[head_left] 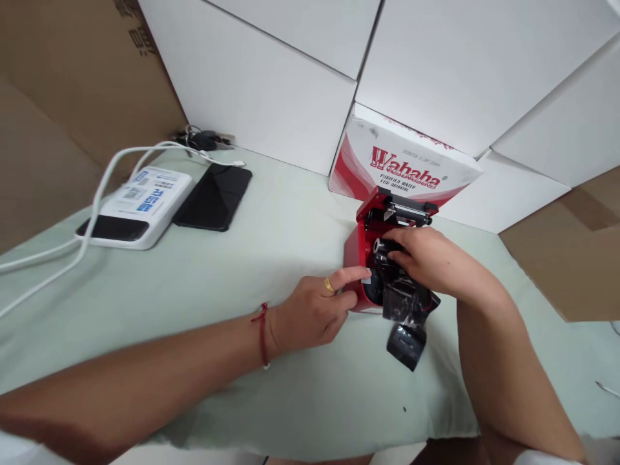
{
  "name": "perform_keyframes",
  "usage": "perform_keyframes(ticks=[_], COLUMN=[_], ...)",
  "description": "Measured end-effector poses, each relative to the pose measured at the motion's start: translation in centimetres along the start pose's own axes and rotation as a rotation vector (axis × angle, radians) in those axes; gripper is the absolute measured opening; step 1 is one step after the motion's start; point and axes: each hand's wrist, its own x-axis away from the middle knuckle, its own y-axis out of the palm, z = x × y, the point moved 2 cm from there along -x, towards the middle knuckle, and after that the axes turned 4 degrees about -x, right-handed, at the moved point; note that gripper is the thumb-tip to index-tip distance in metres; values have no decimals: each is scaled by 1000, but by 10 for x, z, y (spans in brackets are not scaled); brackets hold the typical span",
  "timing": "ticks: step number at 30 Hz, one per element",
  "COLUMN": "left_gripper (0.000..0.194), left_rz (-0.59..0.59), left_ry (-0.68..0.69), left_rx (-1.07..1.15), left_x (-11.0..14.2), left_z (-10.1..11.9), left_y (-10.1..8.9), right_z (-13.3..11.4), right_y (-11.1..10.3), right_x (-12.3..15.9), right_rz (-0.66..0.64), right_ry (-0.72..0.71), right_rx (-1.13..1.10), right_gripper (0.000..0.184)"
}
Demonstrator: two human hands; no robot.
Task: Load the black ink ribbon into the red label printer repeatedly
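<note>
A small red printer (355, 253) stands on the cloth-covered table with its hinged lid (404, 206) raised. My left hand (317, 310) is at its left front corner. The index finger reaches over the rim and the other fingers are curled against the outer wall. Inside the case, my right hand (429, 255) grips a black ribbon roll (385, 247) with a pale core end; part of it is hidden by the fingers. Shiny black film (404, 300) trails from there over the front edge, ending in a loose dark piece (407, 345) above the table.
Behind the printer leans a Wahaha carton (407, 165) against white boxes (426, 64). Left on the table lie a black phone (216, 197), a white power bank (140, 206) with a white cable (99, 200), and keys (206, 139). Cardboard (571, 245) stands at the right.
</note>
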Motion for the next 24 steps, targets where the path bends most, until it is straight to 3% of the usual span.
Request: perform_keyframes(ticks=[6, 9, 13, 16, 18, 20, 24], left_gripper=[24, 23, 21, 19, 18, 18, 34], left_rz=[33, 31, 28, 19, 37, 69, 147], left_ry=[9, 7, 0, -1, -2, -3, -22], left_rx=[-31, -66, -92, -70, -60, -35, 5], left_x=[-3, -4, -3, -2, -2, -2, -2], left_z=[1, 2, 2, 1, 1, 2, 6], left_y=[-2, -3, -2, -2, -2, -3, -5], right_z=[-2, 0, 1, 3, 3, 4, 12], right_y=[-2, 4, 15, 16, 11, 3, -13], right_x=[-11, -14, -24, -23, -14, 1, 28], right_rz=[-62, -75, -161, -143, -57, 108, 628], right_ry=[-14, -39, -43, -78, -136, -166, -98], right_rx=[-8, -44, 87, 44, -88, -241, -409], right_gripper=[41, 42, 28, 30, 33, 33, 30])
